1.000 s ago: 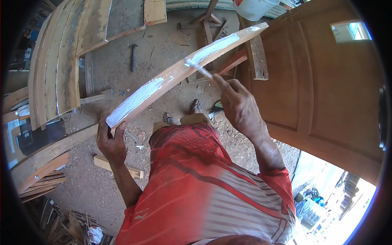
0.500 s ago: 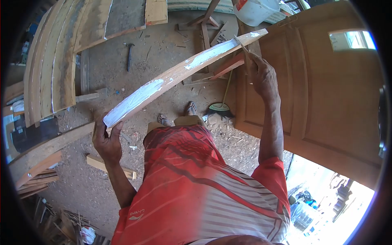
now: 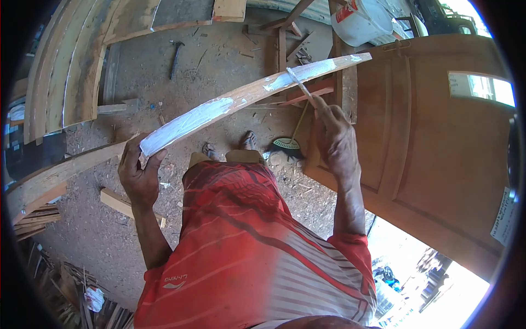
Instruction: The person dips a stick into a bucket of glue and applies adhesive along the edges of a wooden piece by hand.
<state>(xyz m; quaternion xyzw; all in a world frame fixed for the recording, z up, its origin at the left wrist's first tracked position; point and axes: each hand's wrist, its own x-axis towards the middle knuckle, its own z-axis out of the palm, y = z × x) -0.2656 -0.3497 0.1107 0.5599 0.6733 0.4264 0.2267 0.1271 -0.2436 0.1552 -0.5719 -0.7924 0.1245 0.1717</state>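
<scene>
A long, gently curved wooden strip [image 3: 252,96] slants across the view, its upper face coated with white paste [image 3: 189,122] in two main patches. At its near lower end, my left hand [image 3: 140,174] grips it between thumb and fingers. My right hand [image 3: 335,140] is closed around a thin stick-like spreader [image 3: 301,85] that is smeared white. The spreader's tip touches the strip at the farther patch of paste; its exact kind is hard to make out. Between the patches the wood shows bare.
A panelled wooden door [image 3: 422,142] stands at the right. Joined boards [image 3: 82,60] with white seams lie upper left. On the floor are a hammer [image 3: 176,60], a broom [image 3: 287,143] and a wood offcut [image 3: 123,204]. A white bucket [image 3: 364,24] sits at the top right.
My right hand and the spreader have moved left along the strip, back from near its far end. White now coats the spreader. The camera view has shifted slightly.
</scene>
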